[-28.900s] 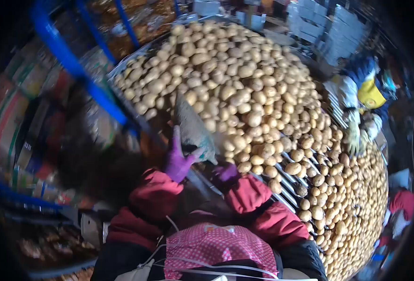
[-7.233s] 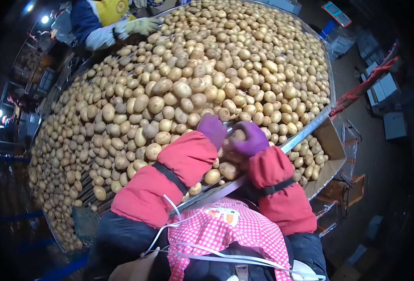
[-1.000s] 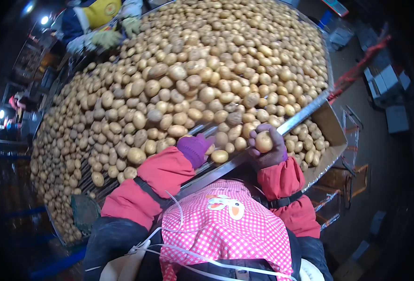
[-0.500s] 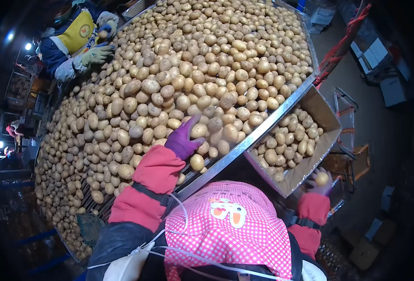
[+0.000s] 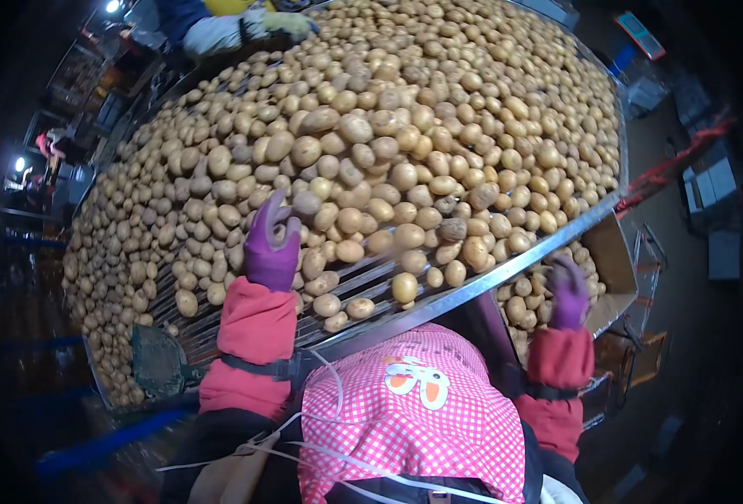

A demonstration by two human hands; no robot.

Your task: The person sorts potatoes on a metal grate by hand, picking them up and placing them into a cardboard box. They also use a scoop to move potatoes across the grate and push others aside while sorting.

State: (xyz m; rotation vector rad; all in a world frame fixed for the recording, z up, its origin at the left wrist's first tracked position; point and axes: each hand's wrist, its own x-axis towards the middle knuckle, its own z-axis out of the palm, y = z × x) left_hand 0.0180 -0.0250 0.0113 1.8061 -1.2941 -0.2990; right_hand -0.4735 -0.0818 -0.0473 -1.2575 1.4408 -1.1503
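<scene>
Potatoes point(image 5: 355, 128) lie heaped across a slatted sorting table point(image 5: 388, 275) with a metal edge. My left hand point(image 5: 274, 244), in a purple glove, is over the near part of the heap, its fingers curved and apart, with no potato visible in its grasp. On the right, my right hand point(image 5: 568, 294), also gloved in purple, is above a cardboard box point(image 5: 619, 267) that holds potatoes. Its fingers are bent and blurred, and whether anything is in them cannot be made out.
A co-worker's gloved hand point(image 5: 292, 25) touches the far left side of the heap. A green scoop-like piece point(image 5: 156, 361) lies at the table's near left corner. Red wrapping point(image 5: 674, 164) covers a bar at the right. White boxes point(image 5: 712, 185) stand beyond it.
The view has shifted. My left hand has moved left over the heap, exposing slats. My right hand has gone from outside the box to above it, and the potato seen in it no longer shows.
</scene>
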